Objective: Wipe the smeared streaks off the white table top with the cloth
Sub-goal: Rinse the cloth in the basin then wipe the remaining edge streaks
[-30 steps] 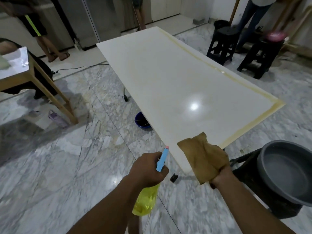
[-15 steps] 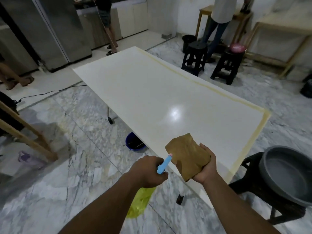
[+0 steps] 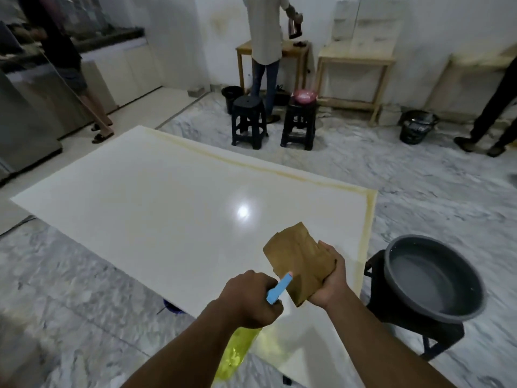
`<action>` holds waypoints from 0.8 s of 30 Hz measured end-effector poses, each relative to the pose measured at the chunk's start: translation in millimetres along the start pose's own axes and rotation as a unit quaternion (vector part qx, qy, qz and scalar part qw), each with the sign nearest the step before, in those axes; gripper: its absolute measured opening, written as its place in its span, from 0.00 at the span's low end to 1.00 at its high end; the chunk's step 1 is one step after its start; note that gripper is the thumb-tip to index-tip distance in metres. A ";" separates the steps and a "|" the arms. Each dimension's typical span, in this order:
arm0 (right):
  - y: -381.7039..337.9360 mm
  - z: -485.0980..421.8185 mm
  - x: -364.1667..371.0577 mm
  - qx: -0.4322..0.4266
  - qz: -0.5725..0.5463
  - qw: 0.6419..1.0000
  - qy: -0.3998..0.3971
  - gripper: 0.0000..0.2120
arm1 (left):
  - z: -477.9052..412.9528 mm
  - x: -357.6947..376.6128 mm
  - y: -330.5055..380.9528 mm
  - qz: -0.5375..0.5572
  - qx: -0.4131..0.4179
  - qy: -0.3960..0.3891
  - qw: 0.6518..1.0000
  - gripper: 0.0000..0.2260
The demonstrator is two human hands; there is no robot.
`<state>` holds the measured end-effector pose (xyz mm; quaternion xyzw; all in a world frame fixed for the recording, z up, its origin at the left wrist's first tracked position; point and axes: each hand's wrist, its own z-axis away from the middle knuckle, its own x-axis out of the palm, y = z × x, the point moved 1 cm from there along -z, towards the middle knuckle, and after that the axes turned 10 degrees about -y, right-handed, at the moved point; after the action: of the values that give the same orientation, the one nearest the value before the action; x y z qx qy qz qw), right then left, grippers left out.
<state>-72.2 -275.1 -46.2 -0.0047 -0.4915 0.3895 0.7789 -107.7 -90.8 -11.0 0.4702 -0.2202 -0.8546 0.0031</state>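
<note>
Left hand: fingers curled tight round the neck of a spray bottle. Its yellow body hangs below the fist. The blue nozzle points up toward the cloth, with its tip just beside the cloth's lower part.

Right hand: palm turned up, fingers and thumb gripping a folded brown cloth. The cloth is held over the near right part of the white tabletop; cannot tell if it touches the surface.

Yellowish smeared streak runs along the far long edge of the tabletop. A second streak runs down the right short edge.

Surroundings:
- A grey basin sits on a black stool, just beside the tabletop's right edge.
- Two more black stools stand on the marble floor beyond the far edge.
- One of those stools carries a pink bowl.
</note>
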 end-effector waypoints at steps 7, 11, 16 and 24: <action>-30.7 7.8 -9.4 -0.039 -0.001 0.998 0.046 0.29 | -42.8 -16.8 -3.7 0.038 0.064 -0.017 0.997 0.14; -27.3 20.4 -23.2 -0.078 -0.030 0.993 0.078 0.31 | -54.6 -28.8 4.3 0.034 0.116 -0.024 0.992 0.11; -17.6 36.3 -12.0 -0.124 -0.038 0.989 0.069 0.28 | -55.8 -45.6 3.9 0.022 0.163 -0.011 0.986 0.09; -11.2 31.4 5.3 -0.094 0.011 0.981 0.172 0.23 | -67.4 -58.9 -16.7 0.029 0.200 0.010 0.979 0.09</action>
<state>-88.6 -291.4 -21.6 -0.1506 -0.3847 0.3434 0.8435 -17.2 -88.4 -1.1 0.4634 -0.3998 -0.7882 -0.0641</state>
